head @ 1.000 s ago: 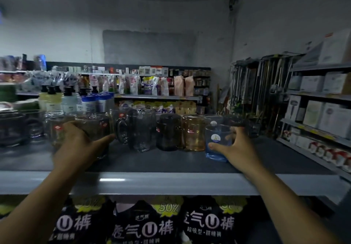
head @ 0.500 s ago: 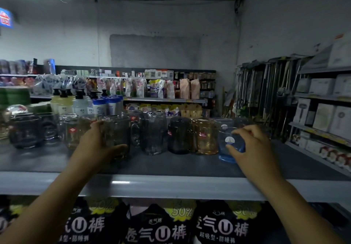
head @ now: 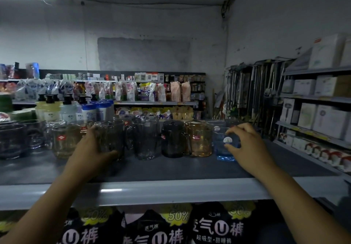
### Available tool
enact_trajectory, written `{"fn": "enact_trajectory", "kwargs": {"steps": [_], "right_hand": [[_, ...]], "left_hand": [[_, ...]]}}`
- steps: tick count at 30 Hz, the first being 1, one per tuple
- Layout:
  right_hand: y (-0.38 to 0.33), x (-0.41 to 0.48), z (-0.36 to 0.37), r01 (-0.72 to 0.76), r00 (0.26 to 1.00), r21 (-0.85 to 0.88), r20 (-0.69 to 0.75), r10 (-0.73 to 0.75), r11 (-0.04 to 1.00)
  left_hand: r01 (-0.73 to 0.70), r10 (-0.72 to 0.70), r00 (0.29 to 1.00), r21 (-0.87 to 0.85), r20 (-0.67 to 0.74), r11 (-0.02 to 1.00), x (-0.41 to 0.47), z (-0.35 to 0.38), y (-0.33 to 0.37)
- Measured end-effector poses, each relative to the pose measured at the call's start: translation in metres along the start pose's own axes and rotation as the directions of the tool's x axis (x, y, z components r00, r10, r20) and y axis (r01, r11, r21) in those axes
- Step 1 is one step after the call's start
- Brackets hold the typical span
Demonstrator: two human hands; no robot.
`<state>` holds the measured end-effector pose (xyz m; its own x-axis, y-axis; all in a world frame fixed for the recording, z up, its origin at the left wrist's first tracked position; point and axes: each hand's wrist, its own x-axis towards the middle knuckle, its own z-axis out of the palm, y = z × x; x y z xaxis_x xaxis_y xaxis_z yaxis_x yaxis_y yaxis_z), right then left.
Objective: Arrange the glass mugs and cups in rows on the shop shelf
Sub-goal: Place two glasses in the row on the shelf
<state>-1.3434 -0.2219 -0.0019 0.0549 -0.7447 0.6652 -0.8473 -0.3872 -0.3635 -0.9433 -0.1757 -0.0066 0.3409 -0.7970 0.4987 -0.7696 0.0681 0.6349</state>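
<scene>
A row of glass mugs stands on the grey shelf. My left hand wraps a clear handled mug left of centre. Beside it stand a pale yellowish mug, a taller clear mug, a dark smoky mug and an amber mug. My right hand grips a small blue glass cup at the row's right end, fingers curled over its rim. Another clear cup stands just behind it.
Dark bowls and more glassware sit at the shelf's left. Pump bottles stand behind the mugs. Black packets hang below the shelf edge. Boxed goods fill the right-hand shelves.
The view has tilted up slightly. My left hand slid its clear mug a little rightward toward the taller mug. My right hand shifted its hold higher on the blue cup.
</scene>
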Motion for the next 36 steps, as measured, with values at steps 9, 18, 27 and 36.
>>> {"fn": "enact_trajectory", "kwargs": {"steps": [9, 18, 27, 36], "right_hand": [[0.004, 0.012, 0.004, -0.023, 1.0, 0.032, 0.021, 0.022, 0.999], [0.013, 0.021, 0.011, -0.028, 0.999, 0.007, 0.042, 0.028, 1.0], [0.02, 0.019, 0.024, -0.058, 0.998, -0.092, -0.019, 0.057, 0.994], [0.029, 0.026, 0.031, -0.132, 0.991, -0.071, -0.037, 0.129, 0.989]], "left_hand": [[-0.024, 0.022, 0.999, -0.037, -0.048, 0.999, -0.002, -0.001, -0.004], [0.026, -0.025, 0.999, 0.019, -0.028, 0.999, 0.007, 0.006, -0.006], [0.042, -0.042, 0.999, 0.0, -0.019, 0.999, 0.01, 0.007, -0.013], [0.034, -0.034, 0.999, -0.044, 0.009, 0.998, 0.009, 0.009, -0.008]]}}
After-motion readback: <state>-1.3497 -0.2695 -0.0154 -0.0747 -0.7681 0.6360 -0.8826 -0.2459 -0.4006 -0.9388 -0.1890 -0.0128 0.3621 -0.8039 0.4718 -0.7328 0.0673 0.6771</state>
